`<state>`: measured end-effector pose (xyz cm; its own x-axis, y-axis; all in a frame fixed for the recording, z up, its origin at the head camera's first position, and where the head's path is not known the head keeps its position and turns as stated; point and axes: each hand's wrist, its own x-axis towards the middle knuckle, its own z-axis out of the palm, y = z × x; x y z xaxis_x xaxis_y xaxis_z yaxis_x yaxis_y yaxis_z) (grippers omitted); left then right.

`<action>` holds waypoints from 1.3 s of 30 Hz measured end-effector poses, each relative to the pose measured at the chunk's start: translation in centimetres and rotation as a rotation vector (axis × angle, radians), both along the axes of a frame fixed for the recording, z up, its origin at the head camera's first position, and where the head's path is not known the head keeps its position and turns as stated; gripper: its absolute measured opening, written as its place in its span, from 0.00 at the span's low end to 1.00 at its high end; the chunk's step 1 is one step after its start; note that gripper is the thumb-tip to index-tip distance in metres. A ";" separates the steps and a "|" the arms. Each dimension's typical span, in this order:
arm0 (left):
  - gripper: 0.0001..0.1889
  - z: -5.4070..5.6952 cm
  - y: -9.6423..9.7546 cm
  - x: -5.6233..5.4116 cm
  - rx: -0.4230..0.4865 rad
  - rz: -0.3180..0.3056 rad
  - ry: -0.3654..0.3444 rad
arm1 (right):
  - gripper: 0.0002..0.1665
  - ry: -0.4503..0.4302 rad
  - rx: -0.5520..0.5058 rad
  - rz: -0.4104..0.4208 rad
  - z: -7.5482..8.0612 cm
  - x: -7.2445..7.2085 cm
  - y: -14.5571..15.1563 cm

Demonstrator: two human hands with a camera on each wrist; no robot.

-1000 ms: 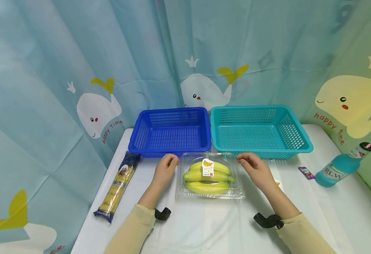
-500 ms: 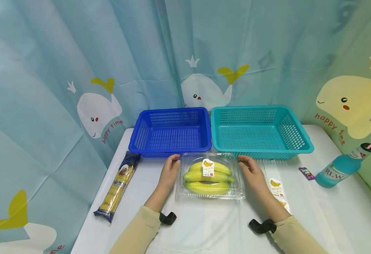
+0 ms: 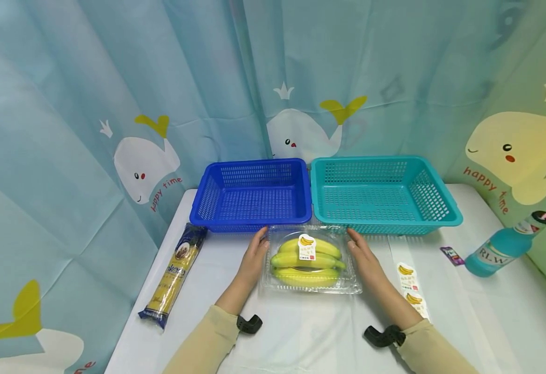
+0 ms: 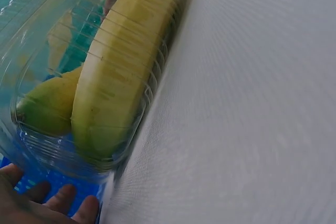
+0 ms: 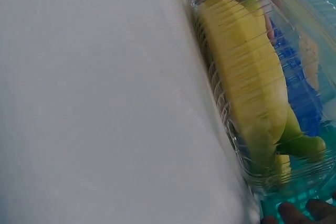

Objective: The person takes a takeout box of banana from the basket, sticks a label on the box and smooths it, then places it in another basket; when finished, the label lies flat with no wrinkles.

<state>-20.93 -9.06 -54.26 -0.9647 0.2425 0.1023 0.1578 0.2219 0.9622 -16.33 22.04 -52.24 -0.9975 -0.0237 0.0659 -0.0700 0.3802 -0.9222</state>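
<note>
A clear plastic clamshell box [image 3: 273, 286] lies on the table with several bananas [image 3: 288, 260] inside. On its lid is a white banana sticker [image 3: 307, 249]. My left hand [image 3: 252, 261] is along the box's left side, fingers extended and fingertips near the back left corner. At the right side, my right hand [image 3: 365, 263] mirrors it, its fingers pointing forward. The left wrist view shows spread fingertips [image 4: 61, 199] just past the box's end; in the right wrist view, fingertips [image 5: 292, 213] show dimly at the lower corner.
Behind the box stand a blue basket [image 3: 254, 227] and a teal basket [image 3: 385, 227], side by side. A spaghetti packet [image 3: 174, 275] lies left. To the right are a strip of banana stickers [image 3: 409, 283], a small purple packet [image 3: 452, 255] and a blue bottle [image 3: 499, 250].
Both hands have drawn in toward the box's sides, and their fingers have straightened from a curled pose. The sticker strip, earlier mostly behind my right arm, now shows more. The box has stayed put.
</note>
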 end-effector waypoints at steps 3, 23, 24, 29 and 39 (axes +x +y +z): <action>0.29 0.1 0.1 0.2 -0.003 -0.016 -0.005 | 0.34 -0.004 0.004 0.014 -0.3 0.1 0.0; 0.32 4.1 0.6 2.2 0.076 -0.107 -0.120 | 0.35 -0.018 -0.030 0.018 -0.2 0.2 -0.4; 0.32 4.2 0.7 2.3 0.085 -0.104 -0.119 | 0.35 -0.015 -0.032 0.018 -0.2 0.2 -0.4; 0.32 1.7 0.9 1.6 0.117 -0.063 -0.086 | 0.34 -0.001 -0.030 0.002 -0.1 0.4 -0.5; 0.32 1.5 1.3 2.0 0.141 -0.059 -0.011 | 0.30 0.055 0.000 -0.056 1.2 1.2 -0.6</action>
